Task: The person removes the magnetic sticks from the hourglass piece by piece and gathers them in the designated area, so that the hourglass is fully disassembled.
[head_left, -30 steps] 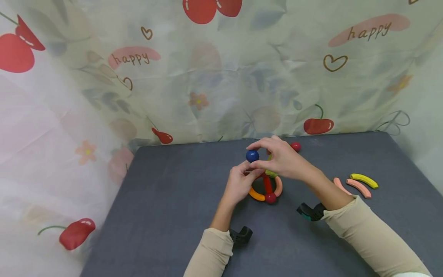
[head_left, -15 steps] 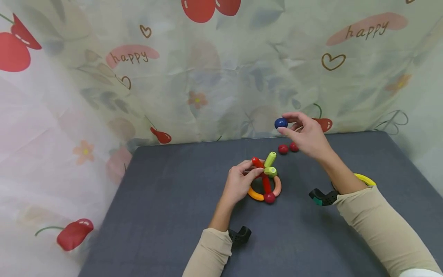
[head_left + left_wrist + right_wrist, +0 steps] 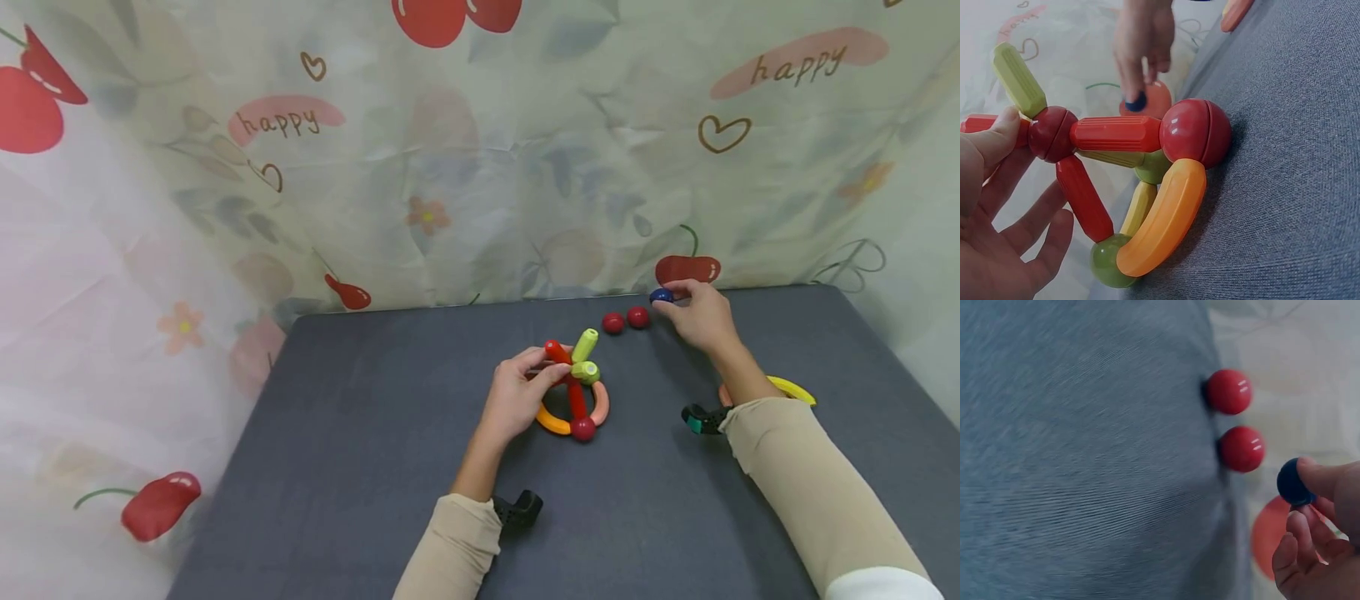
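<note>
In the head view, a small construction of coloured rods and balls stands on the grey table. My left hand (image 3: 516, 398) pinches its upper red rod (image 3: 557, 351) between thumb and fingers. The left wrist view shows a dark red ball (image 3: 1052, 134) joining this rod to a light green rod (image 3: 1019, 79) and two more red rods. Lower down, a curved orange rod (image 3: 1169, 219) links a larger red ball (image 3: 1194, 134) and a green ball (image 3: 1110, 259). At the table's back edge my right hand (image 3: 703, 318) pinches a blue ball (image 3: 1293, 482) between thumb and fingertips.
Two red balls (image 3: 1242, 449) lie side by side near the back edge, left of my right hand. A curved yellow rod (image 3: 792, 390) lies to the right, partly behind my right forearm, near a pink rod (image 3: 724, 395). A patterned cloth (image 3: 480, 167) hangs behind the table.
My right hand has carried the blue ball from above the construction rightward and then down to the back edge, beside the red balls. The left hand keeps its hold in place.
</note>
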Motion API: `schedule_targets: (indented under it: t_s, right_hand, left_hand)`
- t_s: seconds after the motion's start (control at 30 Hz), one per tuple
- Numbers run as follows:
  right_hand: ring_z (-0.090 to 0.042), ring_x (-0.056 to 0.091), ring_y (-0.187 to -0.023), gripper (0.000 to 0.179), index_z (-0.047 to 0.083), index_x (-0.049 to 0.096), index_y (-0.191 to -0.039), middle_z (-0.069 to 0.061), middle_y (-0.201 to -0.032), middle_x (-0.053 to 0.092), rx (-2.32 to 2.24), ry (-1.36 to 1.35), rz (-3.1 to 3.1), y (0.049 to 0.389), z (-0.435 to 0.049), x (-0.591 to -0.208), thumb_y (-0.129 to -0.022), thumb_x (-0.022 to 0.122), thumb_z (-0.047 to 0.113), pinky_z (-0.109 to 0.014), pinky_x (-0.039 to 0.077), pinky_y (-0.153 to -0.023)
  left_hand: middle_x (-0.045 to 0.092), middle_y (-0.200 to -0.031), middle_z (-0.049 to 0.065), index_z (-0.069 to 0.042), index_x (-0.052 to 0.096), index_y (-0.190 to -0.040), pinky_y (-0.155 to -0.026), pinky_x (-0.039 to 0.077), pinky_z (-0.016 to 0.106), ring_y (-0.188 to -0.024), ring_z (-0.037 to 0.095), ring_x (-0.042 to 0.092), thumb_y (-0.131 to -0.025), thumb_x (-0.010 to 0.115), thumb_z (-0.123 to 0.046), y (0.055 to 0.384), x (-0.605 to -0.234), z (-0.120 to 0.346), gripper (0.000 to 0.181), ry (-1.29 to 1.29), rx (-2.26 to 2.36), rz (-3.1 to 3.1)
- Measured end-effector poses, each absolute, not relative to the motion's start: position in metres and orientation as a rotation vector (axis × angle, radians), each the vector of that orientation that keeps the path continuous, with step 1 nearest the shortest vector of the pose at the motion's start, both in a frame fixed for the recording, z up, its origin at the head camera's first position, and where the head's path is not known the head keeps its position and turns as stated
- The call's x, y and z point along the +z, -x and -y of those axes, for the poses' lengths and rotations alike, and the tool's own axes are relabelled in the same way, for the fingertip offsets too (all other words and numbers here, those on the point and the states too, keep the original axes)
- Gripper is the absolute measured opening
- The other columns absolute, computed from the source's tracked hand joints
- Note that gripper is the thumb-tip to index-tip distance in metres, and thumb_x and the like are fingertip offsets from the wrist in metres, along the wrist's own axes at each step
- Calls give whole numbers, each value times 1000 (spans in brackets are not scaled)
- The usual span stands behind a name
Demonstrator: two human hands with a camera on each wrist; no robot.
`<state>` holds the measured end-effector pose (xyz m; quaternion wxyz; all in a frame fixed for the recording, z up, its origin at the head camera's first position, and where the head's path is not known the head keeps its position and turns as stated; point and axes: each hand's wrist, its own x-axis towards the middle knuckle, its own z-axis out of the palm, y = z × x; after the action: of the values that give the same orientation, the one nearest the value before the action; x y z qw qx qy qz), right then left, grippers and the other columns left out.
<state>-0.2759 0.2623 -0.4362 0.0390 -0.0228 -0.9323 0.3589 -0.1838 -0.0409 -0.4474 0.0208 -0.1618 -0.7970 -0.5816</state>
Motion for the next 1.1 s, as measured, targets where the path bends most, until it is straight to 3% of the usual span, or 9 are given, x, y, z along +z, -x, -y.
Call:
schedule_targets:
  t_s: [0.27, 0.47, 0.53, 0.67, 0.77, 0.93, 1.1]
  right_hand:
    - [-51, 50, -124, 49, -6, 52, -141, -36, -134, 55, 1054, 66, 2924, 272, -274, -465, -103, 60, 25, -63, 42, -103]
    - [-50, 51, -124, 55, -8, 47, -145, -36, -136, 53, 1028, 12, 2885, 265, -268, -460, -102, 62, 23, -65, 41, -104]
    - [-46, 55, -116, 54, -6, 47, -145, -32, -135, 55, 1066, -31, 2824, 260, -258, -454, -102, 62, 24, -59, 46, -96]
    - [-29, 59, -100, 47, 5, 52, -144, -21, -129, 64, 1264, -177, 2713, 240, -232, -444, -103, 62, 26, -31, 50, -79]
    - [-23, 59, -102, 43, 10, 54, -144, -18, -131, 65, 1456, -342, 2716, 222, -212, -439, -103, 61, 21, -21, 50, -78]
    - [-27, 60, -110, 51, 10, 51, -146, -16, -133, 62, 1653, -617, 2769, 198, -184, -438, -98, 64, 14, -29, 52, -85]
    - [-38, 70, -77, 48, 13, 54, -140, -15, -119, 64, 1863, -686, 2723, 192, -171, -444, -96, 72, 19, -36, 58, -72]
  left_hand:
    - [75, -115, -1, -23, 75, -123, -90, 59, 26, -103, 15, 72, -97, 69, -36, 185, -450, 38, 30, 523, -1809, 2474]
    - [75, -118, -1, -22, 72, -128, -94, 59, 31, -107, 17, 71, -98, 68, -35, 184, -449, 37, 33, 520, -1773, 2514]
    - [74, -121, -1, -23, 70, -131, -96, 58, 33, -110, 18, 69, -98, 68, -35, 183, -447, 38, 35, 501, -1773, 2528]
    - [69, -123, -4, -29, 67, -134, -96, 57, 32, -113, 16, 67, -97, 70, -35, 181, -443, 41, 37, 436, -1818, 2492]
    - [67, -122, -4, -32, 65, -134, -96, 58, 33, -113, 15, 66, -96, 72, -36, 179, -441, 42, 39, 404, -1858, 2427]
    - [66, -124, -2, -30, 65, -134, -95, 57, 32, -112, 16, 66, -96, 72, -34, 177, -438, 42, 38, 413, -1871, 2355]
    - [65, -122, 1, -23, 65, -134, -92, 57, 30, -108, 18, 64, -97, 71, -31, 178, -438, 40, 38, 446, -1818, 2364]
